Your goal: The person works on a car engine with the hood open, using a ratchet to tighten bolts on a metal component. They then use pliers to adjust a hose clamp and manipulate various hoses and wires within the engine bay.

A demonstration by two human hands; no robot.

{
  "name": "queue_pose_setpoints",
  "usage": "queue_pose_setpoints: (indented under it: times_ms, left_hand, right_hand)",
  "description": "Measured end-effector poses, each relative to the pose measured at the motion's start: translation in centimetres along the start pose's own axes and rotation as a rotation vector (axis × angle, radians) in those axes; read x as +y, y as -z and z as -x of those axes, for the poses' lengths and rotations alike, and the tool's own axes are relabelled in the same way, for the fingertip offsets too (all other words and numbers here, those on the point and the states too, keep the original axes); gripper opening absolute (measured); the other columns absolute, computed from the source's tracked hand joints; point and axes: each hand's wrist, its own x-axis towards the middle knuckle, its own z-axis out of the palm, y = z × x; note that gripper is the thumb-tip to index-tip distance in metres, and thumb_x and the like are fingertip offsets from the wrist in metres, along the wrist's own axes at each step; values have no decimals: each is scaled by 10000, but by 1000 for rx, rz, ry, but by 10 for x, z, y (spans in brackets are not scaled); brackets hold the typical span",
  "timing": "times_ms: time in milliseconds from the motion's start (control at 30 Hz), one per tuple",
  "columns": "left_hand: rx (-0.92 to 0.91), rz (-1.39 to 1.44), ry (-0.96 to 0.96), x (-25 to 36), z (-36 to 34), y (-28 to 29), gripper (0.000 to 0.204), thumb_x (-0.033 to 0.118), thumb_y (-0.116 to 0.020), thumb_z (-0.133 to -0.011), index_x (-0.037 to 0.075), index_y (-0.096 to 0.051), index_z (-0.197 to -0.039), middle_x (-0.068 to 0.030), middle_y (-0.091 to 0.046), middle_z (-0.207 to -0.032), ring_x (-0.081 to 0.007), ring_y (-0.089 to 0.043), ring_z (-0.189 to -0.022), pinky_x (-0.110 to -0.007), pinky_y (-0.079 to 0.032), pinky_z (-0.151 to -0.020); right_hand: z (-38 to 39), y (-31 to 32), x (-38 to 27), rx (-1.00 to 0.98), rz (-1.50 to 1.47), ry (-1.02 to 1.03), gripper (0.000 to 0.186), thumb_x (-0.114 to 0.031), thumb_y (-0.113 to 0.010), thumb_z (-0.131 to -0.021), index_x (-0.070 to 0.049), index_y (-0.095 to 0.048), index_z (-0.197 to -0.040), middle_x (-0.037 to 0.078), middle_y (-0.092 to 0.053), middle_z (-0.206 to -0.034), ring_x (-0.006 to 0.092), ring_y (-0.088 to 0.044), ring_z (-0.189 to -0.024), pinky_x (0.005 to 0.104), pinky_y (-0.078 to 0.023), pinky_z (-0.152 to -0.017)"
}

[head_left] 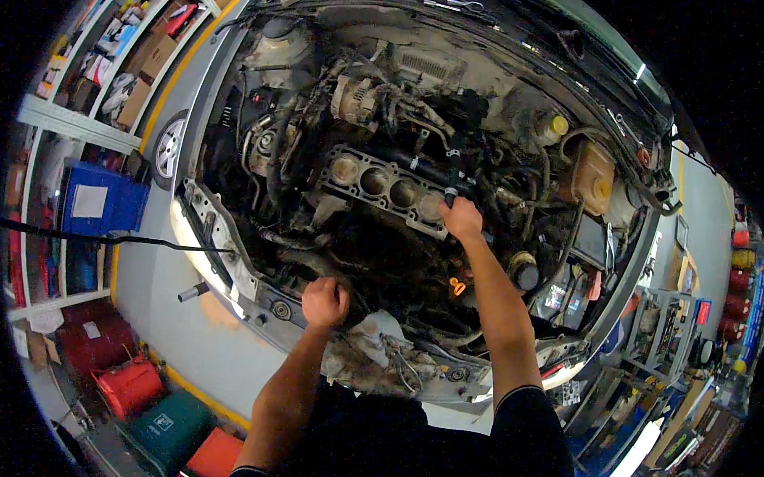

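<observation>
I look down into a car's open engine bay. The engine block (382, 186) lies bare with its row of round cylinder bores showing. My right hand (461, 218) reaches to the block's right end and is closed around a black tool or hose end (453, 169) that stands up from it. My left hand (324, 302) is a closed fist resting on the front crossmember (270, 306), just left of a crumpled white rag (377, 332). I cannot see anything held in the left hand.
A yellow-capped coolant tank (593, 174) sits at the right of the bay. Shelves with boxes (128, 53) and a blue bin (101, 202) line the left. Red and green cases (153, 407) lie on the floor. A tool cart (661, 320) stands at the right.
</observation>
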Motion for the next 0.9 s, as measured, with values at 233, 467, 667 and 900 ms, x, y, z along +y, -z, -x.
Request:
queue_pose_setpoints:
  times_ms: [233,467,667,900]
  left_hand:
    - [38,4,-15,6,-7,9,180,199,-662,-806,54,-556,-791,-153,-601,-806,-385,-584,-773,-488,-480,-711]
    - [-7,0,12,-1,9,10,246,265,-646,-845,24,-602,-862,-189,-629,-853,-424,-605,-818,-538,-485,-727]
    - [60,-10,-3,22,-8,23,192,223,-622,-851,38,-612,-800,-175,-640,-800,-407,-620,-766,-534,-501,-681]
    - [-17,55,112,28,0,29,288,301,-626,-914,16,-659,-886,-203,-697,-888,-417,-667,-822,-504,-537,-742]
  right_hand:
    - [-3,-12,3,152,-21,80,565,-554,-570,-985,6,-635,-946,191,-664,-930,357,-678,-831,506,-558,-703]
    - [50,3,2,174,-83,83,596,-586,-616,-923,3,-697,-963,252,-724,-991,419,-716,-923,534,-574,-823]
    - [165,37,-7,453,-77,258,550,-541,-622,-940,1,-672,-860,248,-699,-787,433,-710,-786,526,-583,-717]
    - [327,23,-20,584,-117,301,568,-551,-627,-941,11,-639,-856,227,-655,-675,419,-691,-700,523,-569,-660]
